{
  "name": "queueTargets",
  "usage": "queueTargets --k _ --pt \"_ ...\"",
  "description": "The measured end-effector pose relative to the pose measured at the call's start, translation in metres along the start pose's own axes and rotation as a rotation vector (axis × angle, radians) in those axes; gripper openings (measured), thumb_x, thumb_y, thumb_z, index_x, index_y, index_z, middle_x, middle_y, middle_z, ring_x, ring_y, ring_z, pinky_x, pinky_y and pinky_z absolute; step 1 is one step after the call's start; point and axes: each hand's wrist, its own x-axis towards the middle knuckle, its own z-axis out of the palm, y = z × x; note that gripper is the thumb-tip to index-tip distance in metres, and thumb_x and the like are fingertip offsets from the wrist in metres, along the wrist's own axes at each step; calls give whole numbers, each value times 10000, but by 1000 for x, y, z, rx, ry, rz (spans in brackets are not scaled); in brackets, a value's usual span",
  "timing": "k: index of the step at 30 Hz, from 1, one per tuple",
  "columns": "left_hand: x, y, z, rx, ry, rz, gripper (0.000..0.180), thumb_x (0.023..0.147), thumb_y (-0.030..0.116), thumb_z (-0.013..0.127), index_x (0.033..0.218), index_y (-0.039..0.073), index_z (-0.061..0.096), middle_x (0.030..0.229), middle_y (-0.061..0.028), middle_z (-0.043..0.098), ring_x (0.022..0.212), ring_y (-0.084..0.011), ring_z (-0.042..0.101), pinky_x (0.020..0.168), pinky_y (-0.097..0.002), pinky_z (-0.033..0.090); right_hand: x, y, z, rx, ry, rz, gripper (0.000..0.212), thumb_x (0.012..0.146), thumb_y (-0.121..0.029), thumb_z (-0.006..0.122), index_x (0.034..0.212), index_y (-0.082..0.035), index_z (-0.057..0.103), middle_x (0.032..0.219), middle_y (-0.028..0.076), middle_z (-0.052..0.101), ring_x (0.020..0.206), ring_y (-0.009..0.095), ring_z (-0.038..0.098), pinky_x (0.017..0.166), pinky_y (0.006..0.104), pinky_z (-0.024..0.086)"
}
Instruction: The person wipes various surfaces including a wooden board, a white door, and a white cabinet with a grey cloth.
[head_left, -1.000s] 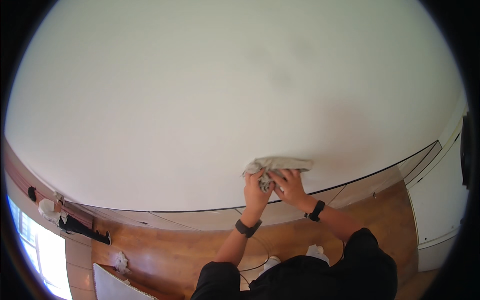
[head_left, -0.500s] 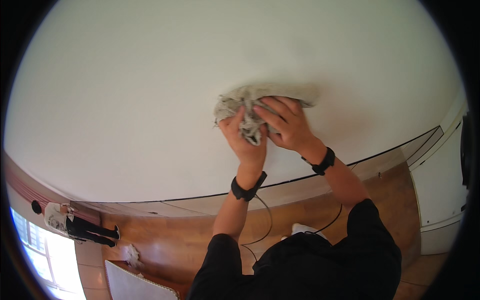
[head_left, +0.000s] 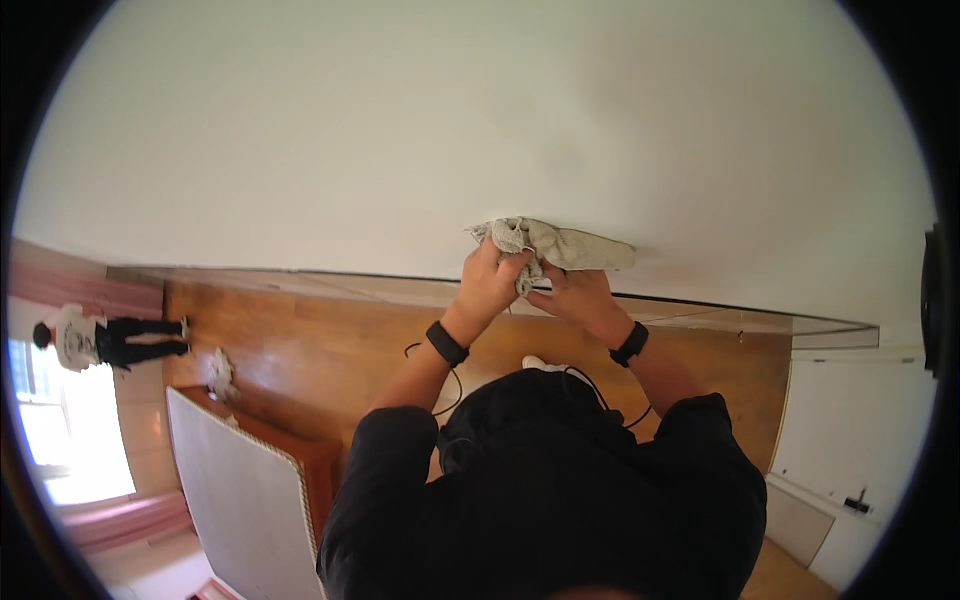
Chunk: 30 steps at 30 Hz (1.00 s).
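A crumpled grey-beige cloth [head_left: 585,250] lies bunched against the white wall [head_left: 400,150], its longer end stretching off to the right. My left hand [head_left: 490,280] grips its gathered left part, fingers curled into the folds. Close beside it, my right hand [head_left: 580,298] is closed on the lower edge of the same cloth, and some fingers are hidden under it. Each wrist wears a black band.
A dark-edged baseboard [head_left: 400,288] runs along the wall's foot above the wooden floor [head_left: 270,335]. Another person [head_left: 110,340] stands at the far left near a bright window [head_left: 75,430]. A white-topped wooden piece of furniture [head_left: 240,480] is lower left; a white door [head_left: 850,430] is right. Thin cables [head_left: 455,395] hang by my body.
Both hands and the cloth have moved lower in the picture, nearer the baseboard line. The view has tilted, showing more of my back, the furniture and the door.
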Motion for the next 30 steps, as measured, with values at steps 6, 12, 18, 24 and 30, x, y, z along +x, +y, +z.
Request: queueTargets --k 6,12,18,24,30 --pt "-65 -28 1 147 -114 -230 391 593 131 689 905 74 460 853 -160 469 648 -308 533 510 -352 449 -29 0 50 62 -210 -119 517 694 -377 607 1109 -88 501 1112 114 495 1069 260 444 881 411 359" --pt "-106 -53 -20 185 -197 -348 419 597 156 711 920 73 458 881 -137 457 678 -298 539 540 -359 452 -41 -24 107 11 -319 -143 476 733 -287 566 1166 -118 465 1148 81 478 1099 254 410 903 400 333" --pt "-166 -83 -60 215 -396 -803 434 634 161 673 1002 66 462 952 -108 469 759 -310 536 589 -378 460 -24 -81 164 266 -489 -33 554 705 -195 598 1198 -46 395 1161 126 417 1060 289 380 888 393 328" --pt "-204 -120 -80 279 -326 -923 414 684 148 622 1056 66 459 957 -117 479 770 -322 536 590 -387 454 -9 -124 217 289 -499 53 484 685 -96 575 1145 -37 437 1056 112 474 998 293 402 859 386 350" --pt "-227 -109 -63 93 -379 -737 315 684 143 605 960 47 486 953 -128 476 806 -311 541 628 -384 465 -34 -117 210 249 -482 149 420 690 -113 588 1072 -6 447 1050 147 467 971 337 414 849 396 350"
